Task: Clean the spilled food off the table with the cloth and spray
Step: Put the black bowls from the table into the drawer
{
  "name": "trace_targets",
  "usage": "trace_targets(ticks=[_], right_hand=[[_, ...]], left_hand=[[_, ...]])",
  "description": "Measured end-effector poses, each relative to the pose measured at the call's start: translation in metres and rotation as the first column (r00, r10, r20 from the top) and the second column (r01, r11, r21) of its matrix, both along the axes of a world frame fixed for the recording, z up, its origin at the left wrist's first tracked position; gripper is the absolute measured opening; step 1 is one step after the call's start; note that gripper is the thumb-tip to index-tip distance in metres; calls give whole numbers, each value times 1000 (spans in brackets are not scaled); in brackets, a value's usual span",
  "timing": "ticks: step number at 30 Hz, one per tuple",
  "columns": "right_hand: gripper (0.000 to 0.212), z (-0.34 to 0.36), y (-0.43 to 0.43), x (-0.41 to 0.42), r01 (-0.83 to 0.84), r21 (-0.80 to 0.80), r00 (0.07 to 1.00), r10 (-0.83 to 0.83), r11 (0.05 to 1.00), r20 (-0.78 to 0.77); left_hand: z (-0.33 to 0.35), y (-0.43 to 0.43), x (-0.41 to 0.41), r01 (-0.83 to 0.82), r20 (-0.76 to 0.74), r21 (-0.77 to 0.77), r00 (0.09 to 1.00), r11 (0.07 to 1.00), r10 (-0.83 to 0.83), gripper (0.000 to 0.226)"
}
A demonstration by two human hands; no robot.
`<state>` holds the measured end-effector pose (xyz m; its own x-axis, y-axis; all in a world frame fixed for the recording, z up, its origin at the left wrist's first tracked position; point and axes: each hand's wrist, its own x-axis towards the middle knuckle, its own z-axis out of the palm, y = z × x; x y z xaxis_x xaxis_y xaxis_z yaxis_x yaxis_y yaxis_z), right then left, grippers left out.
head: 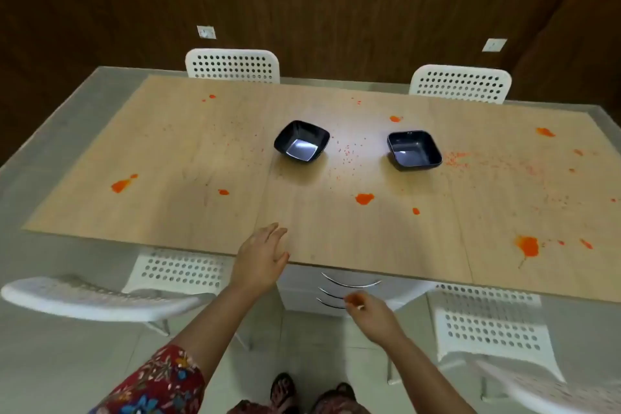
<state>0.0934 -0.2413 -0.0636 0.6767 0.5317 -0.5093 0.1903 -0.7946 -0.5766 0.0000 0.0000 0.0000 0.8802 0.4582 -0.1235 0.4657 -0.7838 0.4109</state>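
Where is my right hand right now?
Head view, lower centre: right hand is off the table, before the white drawers, right of the left hand.

The person is wearing a red floral sleeve (158, 383) with blue and yellow flowers on the left arm, and dark open sandals (284, 387) on the feet.

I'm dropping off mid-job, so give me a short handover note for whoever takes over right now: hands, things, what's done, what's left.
The left hand is open over the table at its near edge, holding nothing.
The right hand is below that edge, fingertips bunched and orange; too blurred to tell if it pinches anything.
Orange spills and crumbs lie across the table, around two black bowls.
Cloth and spray: not in view.
Done: no wiped area shows. Left: fetch both, then clean it all.
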Motion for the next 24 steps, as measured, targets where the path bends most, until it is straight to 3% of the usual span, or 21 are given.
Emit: trace_targets(ticks=[5, 13, 20, 24], right_hand=[[52, -48, 8, -4, -118, -234, 992, 102, 965, -78], [64, -109, 44, 16, -254, -430, 966, 251, 867, -66], [67, -113, 60, 17, -193, -486, 979, 135, 852, -153], [72, -106, 49, -6, -242, -486, 956, 120, 840, -268]], left_hand=[[-27, 8, 0, 32, -87, 44, 996, 999, -28, 57], [-54, 11, -4, -20, 81, 110, 997, 994, 11, 44], [-58, 10, -7, -18, 105, 106, 994, 994, 7, 53], [-54, 12, -8, 9, 73, 109, 997, 994, -17, 56]])
